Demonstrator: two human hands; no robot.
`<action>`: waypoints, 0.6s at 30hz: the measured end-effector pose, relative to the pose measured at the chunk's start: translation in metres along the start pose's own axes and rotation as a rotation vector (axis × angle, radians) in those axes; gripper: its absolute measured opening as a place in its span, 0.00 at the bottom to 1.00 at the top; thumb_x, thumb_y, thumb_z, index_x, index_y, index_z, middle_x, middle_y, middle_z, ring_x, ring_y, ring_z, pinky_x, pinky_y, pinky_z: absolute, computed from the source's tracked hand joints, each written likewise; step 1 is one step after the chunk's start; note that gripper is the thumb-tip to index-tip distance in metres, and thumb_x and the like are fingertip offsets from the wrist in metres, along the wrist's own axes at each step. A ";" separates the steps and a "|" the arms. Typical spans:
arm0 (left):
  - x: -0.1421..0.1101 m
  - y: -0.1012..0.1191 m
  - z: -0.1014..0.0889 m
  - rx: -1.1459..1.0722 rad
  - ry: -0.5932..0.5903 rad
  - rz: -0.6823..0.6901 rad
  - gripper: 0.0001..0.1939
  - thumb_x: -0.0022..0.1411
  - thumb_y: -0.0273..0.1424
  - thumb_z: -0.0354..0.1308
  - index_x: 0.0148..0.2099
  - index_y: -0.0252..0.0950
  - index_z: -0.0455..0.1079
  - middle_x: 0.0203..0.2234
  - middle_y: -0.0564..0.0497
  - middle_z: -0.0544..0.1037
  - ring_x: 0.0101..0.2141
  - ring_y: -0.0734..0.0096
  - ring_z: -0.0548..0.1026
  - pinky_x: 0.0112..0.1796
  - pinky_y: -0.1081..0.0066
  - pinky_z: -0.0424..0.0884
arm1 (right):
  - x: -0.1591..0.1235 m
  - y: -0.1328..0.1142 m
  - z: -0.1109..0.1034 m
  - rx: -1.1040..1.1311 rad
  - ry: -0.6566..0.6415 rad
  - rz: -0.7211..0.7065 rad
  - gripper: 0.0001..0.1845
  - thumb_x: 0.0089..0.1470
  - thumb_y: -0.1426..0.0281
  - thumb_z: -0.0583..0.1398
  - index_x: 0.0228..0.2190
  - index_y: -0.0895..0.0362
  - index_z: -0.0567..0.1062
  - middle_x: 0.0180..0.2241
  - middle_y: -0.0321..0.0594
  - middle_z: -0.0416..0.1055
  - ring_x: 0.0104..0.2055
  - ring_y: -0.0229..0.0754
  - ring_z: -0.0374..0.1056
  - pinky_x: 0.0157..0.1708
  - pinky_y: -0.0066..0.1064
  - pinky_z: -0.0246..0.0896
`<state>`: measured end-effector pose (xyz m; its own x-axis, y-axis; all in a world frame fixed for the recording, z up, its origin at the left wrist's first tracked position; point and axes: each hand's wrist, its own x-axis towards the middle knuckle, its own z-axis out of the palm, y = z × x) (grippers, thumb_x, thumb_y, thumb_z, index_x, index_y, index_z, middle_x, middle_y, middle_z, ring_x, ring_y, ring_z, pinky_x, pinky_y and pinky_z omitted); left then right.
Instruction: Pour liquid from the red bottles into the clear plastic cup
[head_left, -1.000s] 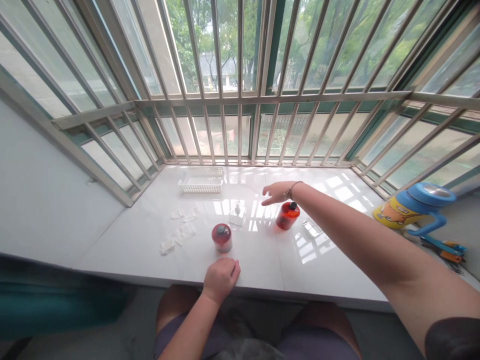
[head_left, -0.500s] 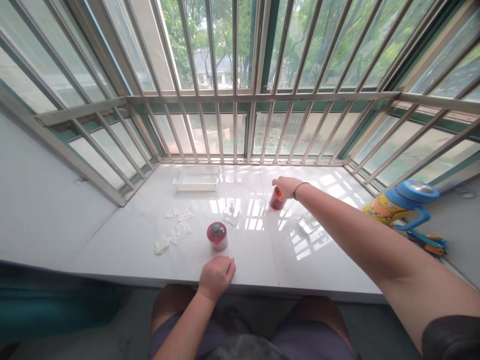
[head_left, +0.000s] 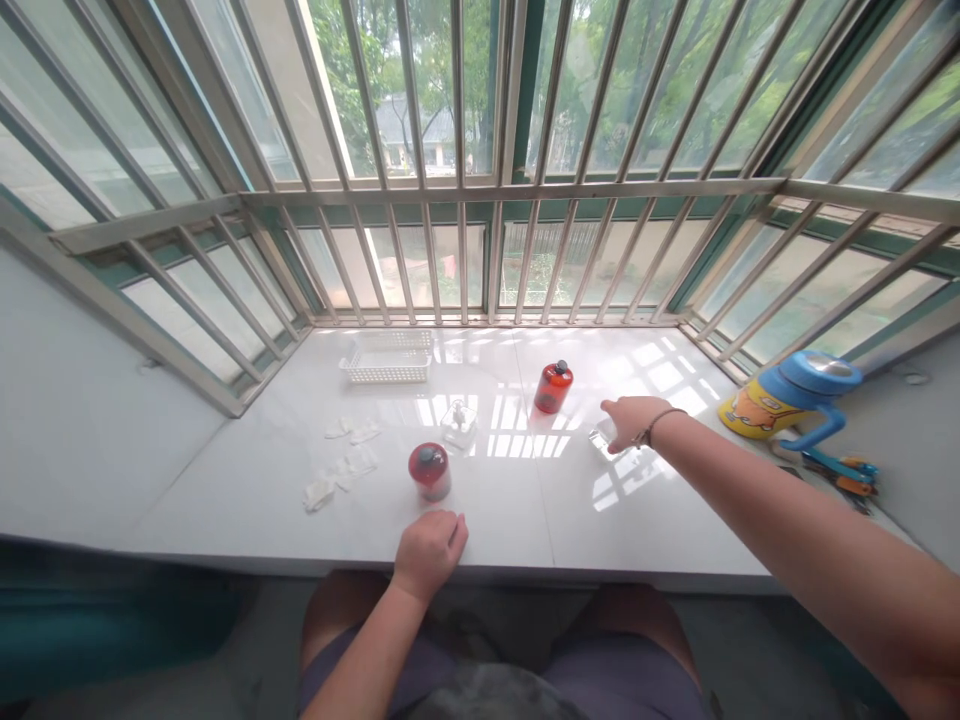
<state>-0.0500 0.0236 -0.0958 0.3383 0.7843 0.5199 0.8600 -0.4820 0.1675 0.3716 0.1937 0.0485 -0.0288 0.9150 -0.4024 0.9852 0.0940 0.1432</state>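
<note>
My left hand (head_left: 430, 551) rests at the front edge of the white counter as a closed fist, with nothing seen in it. Just beyond it stands a red see-through bottle (head_left: 430, 472) with a dark top. Over on the right, my right hand (head_left: 634, 422) is above a small clear, shiny item (head_left: 606, 443), its thumb and forefinger apart; whether it touches the item I cannot tell. A second red bottle (head_left: 553, 388) with a black cap stands upright to the left of that hand. Between the bottles lies a clear pump-like piece (head_left: 458, 421).
A white slotted basket (head_left: 387, 368) sits at the back left of the counter (head_left: 495, 530). Several crumpled white pieces (head_left: 351, 464) lie on the left. A yellow and blue mug-like flask (head_left: 780, 398) stands at right, by a blue and orange tool (head_left: 847, 468). Metal bars line the window.
My right hand has let go of the far red bottle and moved right and nearer, to the clear shiny item. The bottle stays standing. My left hand keeps its place.
</note>
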 end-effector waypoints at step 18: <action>-0.002 0.001 0.001 0.013 -0.003 -0.007 0.19 0.75 0.29 0.55 0.28 0.41 0.64 0.22 0.52 0.72 0.27 0.66 0.73 0.31 0.64 0.63 | -0.016 -0.103 0.026 0.323 0.431 -0.216 0.22 0.65 0.57 0.63 0.56 0.53 0.72 0.55 0.53 0.74 0.59 0.59 0.70 0.57 0.47 0.67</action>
<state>-0.0492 0.0217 -0.0971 0.3336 0.7887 0.5164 0.8671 -0.4717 0.1602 0.2753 0.1591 0.0168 -0.2345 0.9719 0.0221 0.9490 0.2338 -0.2117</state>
